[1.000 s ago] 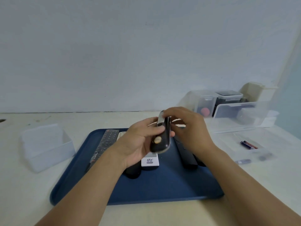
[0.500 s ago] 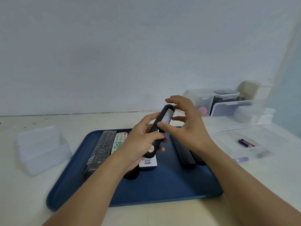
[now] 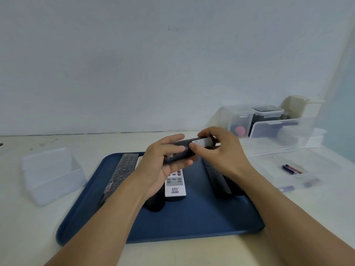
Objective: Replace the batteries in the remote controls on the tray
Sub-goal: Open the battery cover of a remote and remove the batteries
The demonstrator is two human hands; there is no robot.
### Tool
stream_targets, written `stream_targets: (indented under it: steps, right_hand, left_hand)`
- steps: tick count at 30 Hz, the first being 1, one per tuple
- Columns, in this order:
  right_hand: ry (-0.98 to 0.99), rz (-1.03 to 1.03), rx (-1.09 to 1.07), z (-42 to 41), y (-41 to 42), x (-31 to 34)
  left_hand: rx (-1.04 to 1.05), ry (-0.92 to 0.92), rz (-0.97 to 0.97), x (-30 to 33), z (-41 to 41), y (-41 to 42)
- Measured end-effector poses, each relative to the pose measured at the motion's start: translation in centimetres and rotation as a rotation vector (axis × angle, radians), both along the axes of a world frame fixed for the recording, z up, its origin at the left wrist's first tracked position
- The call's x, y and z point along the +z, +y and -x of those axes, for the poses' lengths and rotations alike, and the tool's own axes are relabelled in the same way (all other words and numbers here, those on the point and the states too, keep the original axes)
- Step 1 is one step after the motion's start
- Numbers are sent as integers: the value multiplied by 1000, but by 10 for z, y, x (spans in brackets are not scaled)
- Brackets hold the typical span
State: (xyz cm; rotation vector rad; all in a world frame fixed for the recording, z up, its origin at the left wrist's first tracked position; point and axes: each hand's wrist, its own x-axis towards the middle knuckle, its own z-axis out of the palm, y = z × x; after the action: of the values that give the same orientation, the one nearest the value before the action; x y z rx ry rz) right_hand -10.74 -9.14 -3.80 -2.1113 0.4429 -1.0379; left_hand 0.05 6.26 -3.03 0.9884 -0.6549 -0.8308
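Above the blue tray [image 3: 192,225] I hold a black remote [image 3: 189,149] almost level, its labelled end pointing right. My left hand [image 3: 163,164] grips its near end from below. My right hand [image 3: 221,150] pinches the far end with thumb and fingers around the white label. On the tray lie a long black remote [image 3: 123,169] at the left, a white remote [image 3: 175,184] in the middle, and a black remote [image 3: 217,179] at the right, partly hidden by my right wrist. Loose batteries [image 3: 292,168] lie in a clear tray on the right.
An empty clear plastic box [image 3: 51,175] stands left of the tray. Several clear storage boxes [image 3: 276,131] crowd the back right corner by the wall. Another battery [image 3: 287,188] lies near the right edge of the clear tray.
The held remote has tipped from nearly upright to almost level, its top swinging right. My right hand has slid along to grip the labelled end.
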Motion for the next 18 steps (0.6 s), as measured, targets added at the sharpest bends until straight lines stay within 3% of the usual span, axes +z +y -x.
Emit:
stream_targets:
  steps: [4, 8, 10, 13, 16, 18]
  right_hand:
    - [89, 87, -103, -4, 15, -4]
    - [33, -284, 206, -5, 30, 1]
    - [84, -375, 312, -5, 34, 1]
    - [170, -224, 260, -2, 35, 2]
    - [-60, -57, 57, 4, 26, 12]
    - [-175, -42, 98, 7, 28, 16]
  left_hand:
    - [127, -105, -9, -8, -3, -6]
    - [214, -273, -58, -16, 5, -15]
    - [170, -193, -44, -17, 13, -18]
    - [77, -19, -11, -13, 21, -18]
    - [79, 3, -17, -9, 18, -16]
    - [128, -32, -29, -8, 15, -16]
